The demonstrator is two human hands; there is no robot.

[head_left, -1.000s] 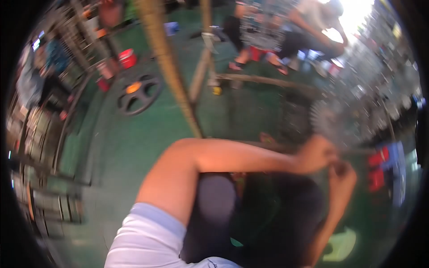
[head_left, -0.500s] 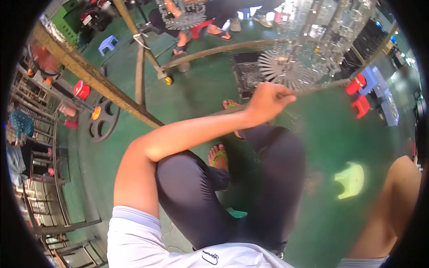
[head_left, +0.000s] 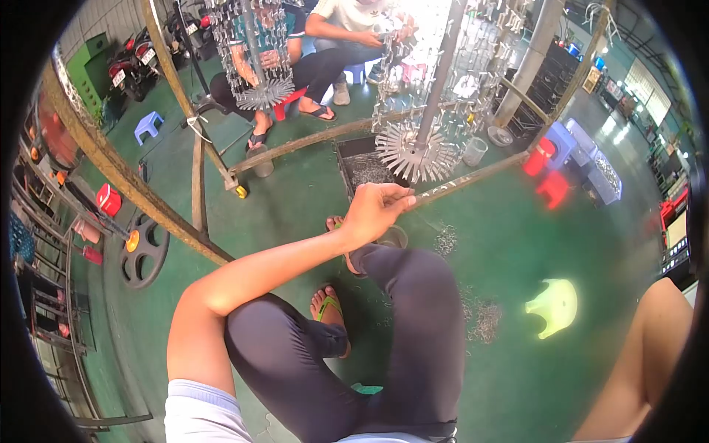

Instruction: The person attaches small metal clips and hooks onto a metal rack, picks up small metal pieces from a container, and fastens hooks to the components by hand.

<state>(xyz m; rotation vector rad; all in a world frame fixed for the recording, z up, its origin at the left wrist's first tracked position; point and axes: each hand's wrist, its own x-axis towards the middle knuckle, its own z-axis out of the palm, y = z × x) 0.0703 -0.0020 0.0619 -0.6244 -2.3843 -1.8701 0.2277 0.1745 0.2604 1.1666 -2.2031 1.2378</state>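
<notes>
The left hand (head_left: 373, 213) is held with thumb and fingertips together; whether anything is pinched cannot be told. The right hand is not shown. The spiked disc (head_left: 415, 152), just beyond the frame's near rail (head_left: 476, 177), could be jolted if snagged. Room is bounded rightward by a yellow stool (head_left: 559, 305).

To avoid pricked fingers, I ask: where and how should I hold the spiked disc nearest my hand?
Likely best by the rod just above the disc, from the near side: the straight rod shows bare between hanging metal pieces, while thin spikes ring the disc's edge.
</notes>
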